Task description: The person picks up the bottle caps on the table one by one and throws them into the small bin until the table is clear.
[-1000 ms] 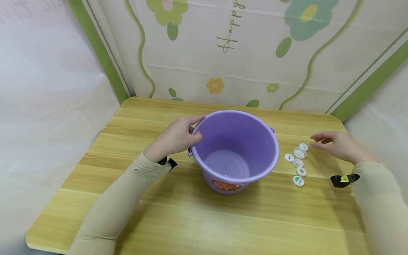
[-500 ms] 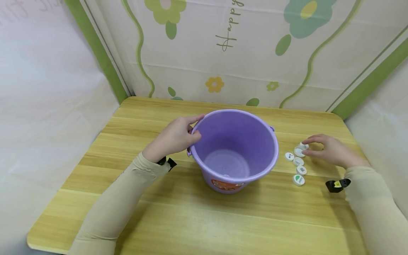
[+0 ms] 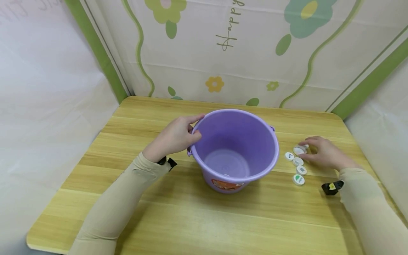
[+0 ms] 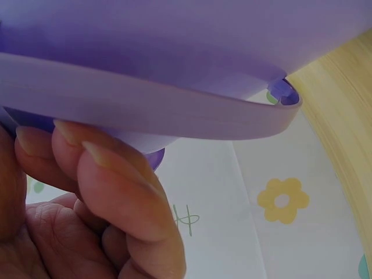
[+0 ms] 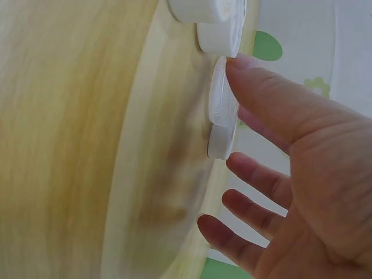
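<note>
A purple plastic bucket point(image 3: 237, 132) stands on the wooden table, a red sticker low on its near side. My left hand point(image 3: 173, 136) grips its left rim, thumb inside the opening. Close by in the left wrist view, the bucket's handle point(image 4: 174, 110) passes over the curled fingers. To the right of the bucket, my right hand point(image 3: 325, 154) has thumb and index finger at opposite edges of a white bottle cap point(image 3: 299, 151), flat on the table. A smaller cap point(image 5: 220, 141) lies against it, partly hidden by the fingers in the head view.
Several more white caps lie nearer: one with dark print point(image 3: 289, 156), a plain one point(image 3: 298, 162), another point(image 3: 301, 170) and one with a green mark point(image 3: 298, 180). A flower-printed curtain point(image 3: 191, 53) hangs behind the table point(image 3: 178, 219).
My right hand has moved left and down onto the farthest caps, its thumb and index finger coming round one. My left hand and the bucket have hardly moved.
</note>
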Tool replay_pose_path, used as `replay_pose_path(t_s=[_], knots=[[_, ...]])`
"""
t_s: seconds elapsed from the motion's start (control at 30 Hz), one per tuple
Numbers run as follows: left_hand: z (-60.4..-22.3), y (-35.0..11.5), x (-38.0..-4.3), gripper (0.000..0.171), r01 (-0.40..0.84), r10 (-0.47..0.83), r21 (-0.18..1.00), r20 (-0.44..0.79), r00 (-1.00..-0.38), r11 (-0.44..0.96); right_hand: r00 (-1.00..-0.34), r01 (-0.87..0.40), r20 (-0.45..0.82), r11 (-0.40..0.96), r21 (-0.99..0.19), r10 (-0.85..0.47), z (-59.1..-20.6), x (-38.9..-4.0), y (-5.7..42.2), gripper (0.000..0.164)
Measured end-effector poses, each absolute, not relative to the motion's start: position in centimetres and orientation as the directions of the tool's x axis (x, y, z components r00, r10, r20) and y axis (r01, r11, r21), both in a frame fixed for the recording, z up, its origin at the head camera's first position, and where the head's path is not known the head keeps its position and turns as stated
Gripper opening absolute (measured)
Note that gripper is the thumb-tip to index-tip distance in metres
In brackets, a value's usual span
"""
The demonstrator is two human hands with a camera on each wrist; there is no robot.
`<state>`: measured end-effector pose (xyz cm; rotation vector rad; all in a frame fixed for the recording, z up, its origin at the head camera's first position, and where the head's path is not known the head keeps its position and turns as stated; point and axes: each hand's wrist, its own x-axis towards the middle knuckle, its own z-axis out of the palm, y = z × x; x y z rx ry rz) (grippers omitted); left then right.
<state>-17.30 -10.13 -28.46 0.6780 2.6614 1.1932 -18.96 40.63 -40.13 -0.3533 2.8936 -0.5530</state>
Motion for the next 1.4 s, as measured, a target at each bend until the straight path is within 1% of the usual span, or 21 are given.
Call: replay_pose_path(t_s=[0.43,0.6,0.7,0.83,1.03,1.27,1.4], knots=[[-28.5,-10.2,-17.3,0.064,0.331,0.467,0.751,0.035,-0.884,0.571,-0.955,-0.240,-0.077,0.901,-0.362,-0.285,-40.3,-19.3,40.2,0.063],[-28.5,-10.2,-17.3,0.064,0.333,0.470,0.750,0.033,-0.882,0.572,-0.972,-0.189,-0.058,0.910,-0.368,-0.226,-39.4,-19.3,39.9,0.069],[-28.5,-10.2,-17.3,0.064,0.333,0.469,0.748,0.033,-0.883,0.575,-0.982,-0.164,-0.026,0.905,-0.393,-0.189,-38.4,-19.1,39.5,0.067],[-28.4,-10.2,-17.3,0.064,0.333,0.466,0.744,0.033,-0.884,0.580,-0.981,-0.187,0.036,0.888,-0.421,-0.189,-36.7,-19.0,38.8,0.061],[-28.5,-10.2,-17.4,0.064,0.333,0.466,0.744,0.032,-0.884,0.580,-0.973,-0.228,0.067,0.890,-0.395,-0.220,-33.8,-19.1,37.2,0.060],[-28.5,-10.2,-17.3,0.064,0.326,0.467,0.749,0.026,-0.884,0.577,-0.936,-0.345,0.192,0.877,-0.335,-0.295,-30.5,-19.4,34.7,0.053],[-28.5,-10.2,-17.3,0.064,0.330,0.467,0.747,0.029,-0.884,0.577,-0.914,-0.399,0.216,0.850,-0.344,-0.342,-28.7,-19.4,33.1,0.052]])
